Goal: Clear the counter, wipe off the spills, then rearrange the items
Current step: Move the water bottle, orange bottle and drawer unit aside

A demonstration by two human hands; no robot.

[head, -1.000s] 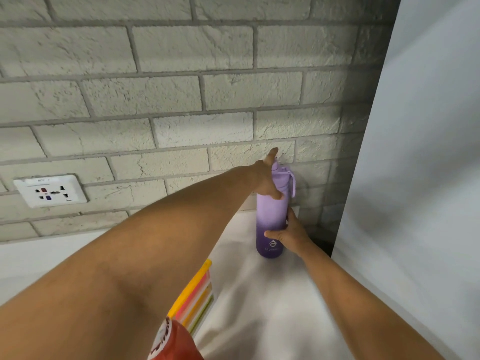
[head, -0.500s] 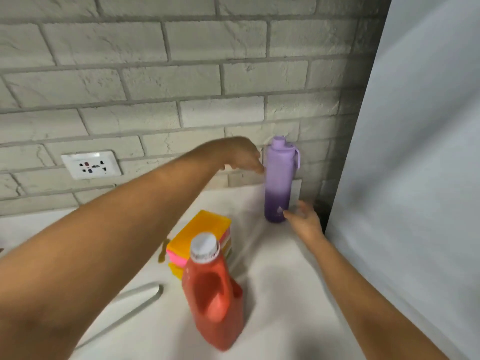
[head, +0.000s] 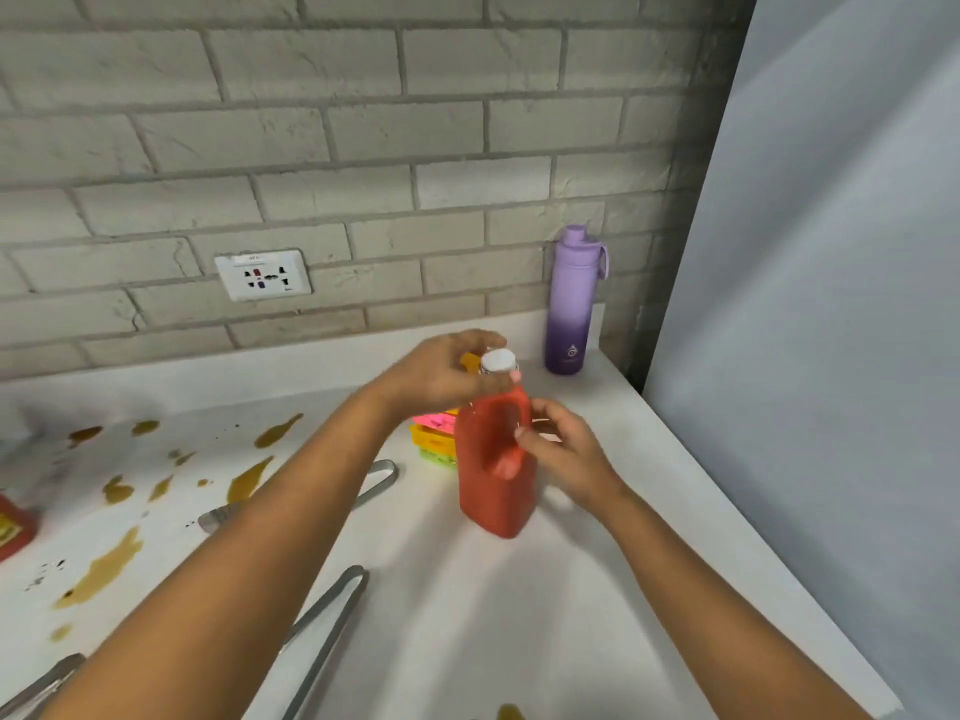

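Note:
A red plastic jug (head: 493,501) with a white cap (head: 497,361) stands upright on the white counter (head: 597,589). My left hand (head: 436,371) curls round its neck just under the cap. My right hand (head: 571,454) grips the jug's handle from the right. A purple water bottle (head: 571,304) stands alone in the back right corner, against the brick wall. Brown spills (head: 104,569) streak the left half of the counter. A stack of coloured sponges (head: 434,439) lies behind the jug, partly hidden by it.
Metal tongs (head: 332,615) lie near the front, and a second metal utensil (head: 379,475) is partly under my left arm. A red item (head: 13,527) sits at the left edge. A wall socket (head: 263,275) is on the bricks. A grey panel (head: 831,304) bounds the counter's right side.
Both hands let go of the purple bottle, left standing in the corner, and drew back to the red jug, which they now hold. The view dropped toward the counter.

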